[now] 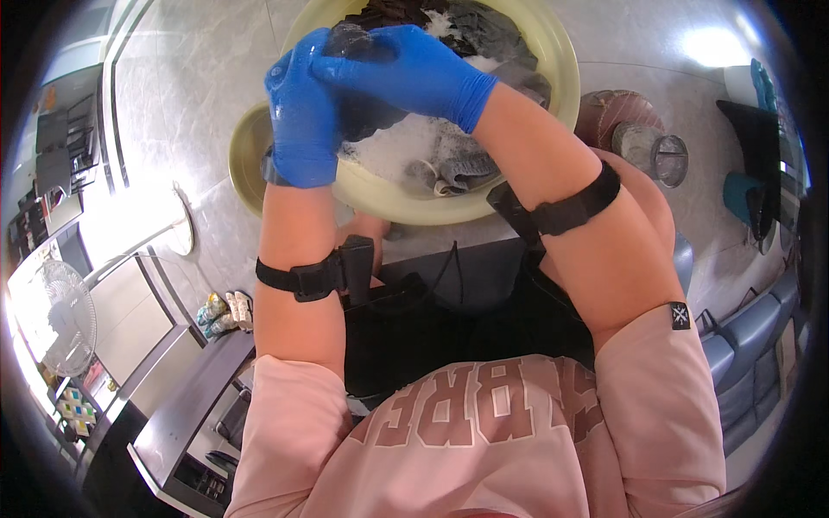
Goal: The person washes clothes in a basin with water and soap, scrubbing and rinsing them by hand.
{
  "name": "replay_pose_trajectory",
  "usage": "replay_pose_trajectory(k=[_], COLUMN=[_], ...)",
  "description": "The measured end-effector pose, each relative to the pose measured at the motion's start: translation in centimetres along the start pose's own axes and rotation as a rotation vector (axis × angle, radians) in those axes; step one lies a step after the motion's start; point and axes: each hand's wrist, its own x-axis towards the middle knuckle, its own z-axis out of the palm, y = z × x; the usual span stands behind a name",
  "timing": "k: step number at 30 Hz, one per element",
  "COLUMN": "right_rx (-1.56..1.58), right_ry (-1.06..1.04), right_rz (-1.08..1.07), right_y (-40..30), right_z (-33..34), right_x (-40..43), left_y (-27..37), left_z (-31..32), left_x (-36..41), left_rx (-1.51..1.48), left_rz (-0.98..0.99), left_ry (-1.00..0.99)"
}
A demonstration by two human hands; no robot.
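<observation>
In front of me stands a large pale yellow plastic basin with white suds in it. My left hand and my right hand, both in wet blue rubber gloves, meet above its left part. Between them they grip a dark wet cloth, bunched at the top and hanging down toward the suds. The fingers hide part of it. A grey ribbed garment lies in the foam near the front rim. Dark grey fabric is heaped at the back.
A smaller yellow basin sits on the floor, partly behind my left wrist. To the right are a brown round stool and a clear container. A dark-topped table, a white fan and blue-grey seats stand farther out.
</observation>
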Motion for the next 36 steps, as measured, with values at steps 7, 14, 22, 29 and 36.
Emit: replay_pose_trajectory(k=[7,14,22,29,36], right_rx=[0.282,0.147,-0.335,-0.674,-0.441], right_ry=[-0.194,-0.326,-0.083,-0.035,-0.011], right_rz=[-0.019,-0.118,-0.398,-0.443,-0.315], right_y=[-1.5,-0.6,0.0,-1.9,-0.6], right_z=[-0.3,-1.6,-1.8,-4.0,-5.8], right_x=[-0.5,-0.3,-2.2,-4.0,-4.6], left_y=[1.2,0.6,3.6,4.0,4.2], left_z=[-1.2,-2.2,-2.0,-3.0,-2.5], left_x=[-0.3,0.4,-0.5,-2.2,-2.1], left_rx=[0.61,0.194,0.552,0.759,0.73], left_rz=[0.34,0.15,0.309,0.695,0.807], left_ry=[-0.003,0.002,-0.011,-0.088,-0.021])
